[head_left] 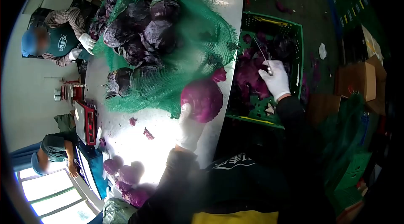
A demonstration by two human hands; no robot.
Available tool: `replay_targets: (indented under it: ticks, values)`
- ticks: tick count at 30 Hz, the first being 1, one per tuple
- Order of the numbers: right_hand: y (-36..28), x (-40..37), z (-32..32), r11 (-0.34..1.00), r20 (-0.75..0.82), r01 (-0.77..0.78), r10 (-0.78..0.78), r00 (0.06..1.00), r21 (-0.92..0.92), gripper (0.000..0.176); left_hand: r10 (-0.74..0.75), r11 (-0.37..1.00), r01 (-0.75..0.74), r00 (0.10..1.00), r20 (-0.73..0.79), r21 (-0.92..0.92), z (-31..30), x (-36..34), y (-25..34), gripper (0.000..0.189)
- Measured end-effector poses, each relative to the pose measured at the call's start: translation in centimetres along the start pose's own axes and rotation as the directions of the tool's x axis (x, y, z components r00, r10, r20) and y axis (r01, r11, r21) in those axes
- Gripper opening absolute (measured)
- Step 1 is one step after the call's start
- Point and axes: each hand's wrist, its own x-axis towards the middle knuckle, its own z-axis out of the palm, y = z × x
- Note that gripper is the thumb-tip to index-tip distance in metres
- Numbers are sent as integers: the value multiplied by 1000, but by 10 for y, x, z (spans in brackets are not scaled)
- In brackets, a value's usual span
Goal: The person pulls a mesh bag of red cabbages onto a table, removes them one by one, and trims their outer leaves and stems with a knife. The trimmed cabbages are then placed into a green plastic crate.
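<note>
My left hand (187, 129), in a white glove, grips a round purple cabbage (203, 100) near the edge of the metal table (212, 140). A loose leaf (219, 75) sticks out beside the cabbage. My right hand (277, 79), gloved too, is closed around the handle of a knife (261, 50), its thin blade pointing away from me. That hand is above a green crate (299, 51) with purple leaves (252, 74) inside. Past the held cabbage, a green mesh bag (155, 93) spreads over the table with several dark purple cabbages (158, 34) on and around it.
Several peeled cabbages (130, 174) sit at the near left. A red scale (86, 123) stands on the table's far side. Two people (63, 39) are across the table, one in white gloves. Cardboard boxes (355, 79) are at the right, and leaf scraps lie on the floor.
</note>
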Motion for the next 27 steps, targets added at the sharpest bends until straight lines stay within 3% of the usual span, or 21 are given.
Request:
replay_targets:
  ticks: [1, 3, 5, 7, 9, 10, 13, 14, 18, 20, 21, 22, 25, 26, 27]
  values:
    - [-12, 9, -12, 987, -109, 89, -104, 989, -136, 32, -25, 999, 26, 999, 35, -19, 6, 2, 0, 75]
    - [-59, -1, -24, 985, -21, 20, -16, 1000, 173, 34, -83, 995, 88, 992, 98, -50, 14, 5, -2, 78]
    - [-102, -24, -24, 950, 235, -59, -15, 972, 307, 45, -171, 973, 174, 985, 30, -152, 35, 1, -5, 74]
    - [-129, -47, -19, 903, 300, 136, -273, 914, 407, 62, -244, 931, 247, 969, 44, -270, 42, 4, -9, 73]
    - [-133, -58, 1, 807, 220, 262, -429, 876, 529, 81, -287, 863, 311, 950, 121, -398, 38, 5, -12, 74]
    - [-130, -58, 3, 819, 251, 277, -445, 860, 503, 92, -289, 874, 305, 952, 100, -379, 41, 5, -13, 80]
    - [-123, -50, -1, 827, 333, 188, -406, 851, 530, 108, -428, 591, 517, 852, 302, -619, 33, 2, -8, 88]
    - [-120, -53, 0, 758, 399, -8, -334, 854, 652, 109, -449, 630, 541, 839, 308, -557, 29, 2, -8, 89]
    - [-131, -56, -11, 796, 546, -208, -175, 819, 568, 105, -527, 744, 623, 769, 361, -242, 19, 3, -8, 92]
    - [-124, -61, -3, 681, 507, -264, -184, 842, 684, 105, -518, 770, 588, 802, 297, -245, 13, 6, -6, 92]
    - [-118, -64, 4, 615, 489, -287, -186, 852, 735, 106, -447, 849, 487, 869, 213, -203, 20, 6, -6, 90]
    - [-114, -68, 9, 638, 461, -245, -194, 866, 730, 105, -369, 912, 385, 921, 126, -141, 26, 5, -7, 87]
    - [-116, -77, 7, 787, 426, -131, -179, 887, 603, 101, -81, 991, 50, 964, 255, 124, 43, -1, 5, 82]
    - [-119, -78, 3, 820, 416, -101, -175, 892, 563, 97, 33, 980, -58, 990, 134, 190, 53, -7, 2, 83]
    - [-123, -79, -1, 811, 396, -84, -189, 899, 579, 92, -27, 990, 10, 993, 114, 142, 45, -5, 3, 81]
